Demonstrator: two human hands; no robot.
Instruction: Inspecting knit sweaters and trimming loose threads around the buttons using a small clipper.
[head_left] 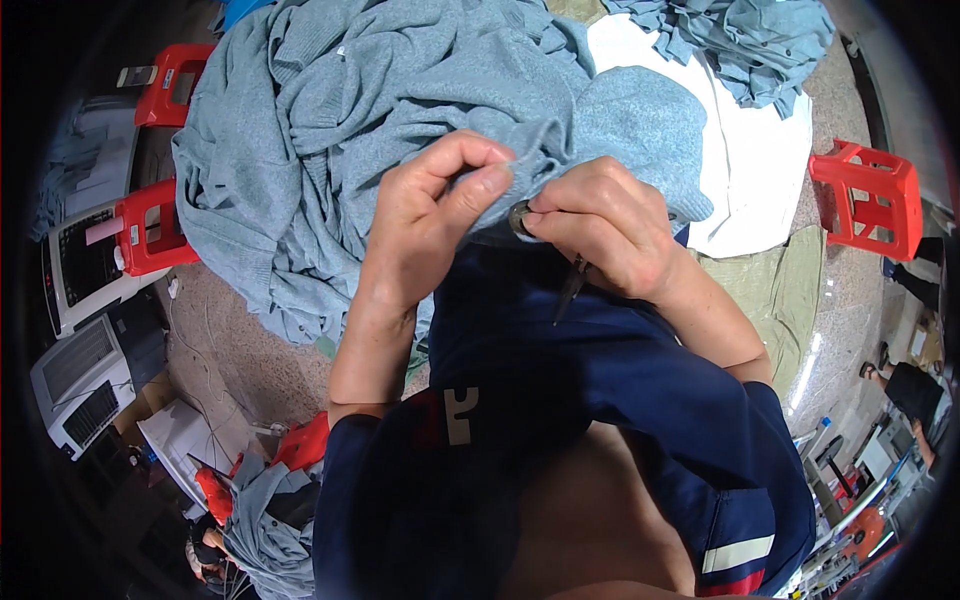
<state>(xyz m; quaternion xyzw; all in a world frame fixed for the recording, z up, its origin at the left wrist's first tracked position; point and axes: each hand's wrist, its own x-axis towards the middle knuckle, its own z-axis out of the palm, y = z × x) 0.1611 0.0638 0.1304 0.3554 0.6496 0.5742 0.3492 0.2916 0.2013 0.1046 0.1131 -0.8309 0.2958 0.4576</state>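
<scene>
My left hand (430,205) is closed, thumb and forefinger pinching the edge of a grey-blue knitted garment (535,150). Close beside it, my right hand (610,225) is closed around dark thread snips (571,290), whose pointed blades stick out below the palm toward my lap. At the right fingertips shows a small dark round piece (518,218); I cannot tell whether it is a button or part of the snips. The garment's lower part hangs between the hands, and the right fingers hide some of it.
A large heap of grey-blue knitwear (350,90) lies in front of me. White sheeting (765,170) and more garments (760,45) are at the far right. Red plastic stools stand at the left (160,225) and right (870,195). Pale machines (85,385) stand at the left.
</scene>
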